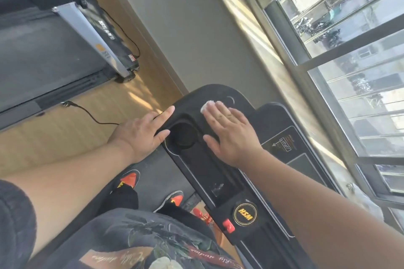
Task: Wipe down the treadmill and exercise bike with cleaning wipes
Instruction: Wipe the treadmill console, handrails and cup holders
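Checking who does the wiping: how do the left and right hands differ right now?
The right hand lies flat on the treadmill console, pressing a white wipe under straight fingers. The left hand has no wipe; it rests on the console's edge beside the round cup holder. Both touch the console with fingers extended.

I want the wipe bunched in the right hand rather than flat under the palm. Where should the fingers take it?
Grip the white edge of the wipe that shows past the fingertips of the right hand, at the far end of the treadmill console. The rest lies flat and hidden under straight fingers. Probably curl the fingertips down and pull it back toward the palm.
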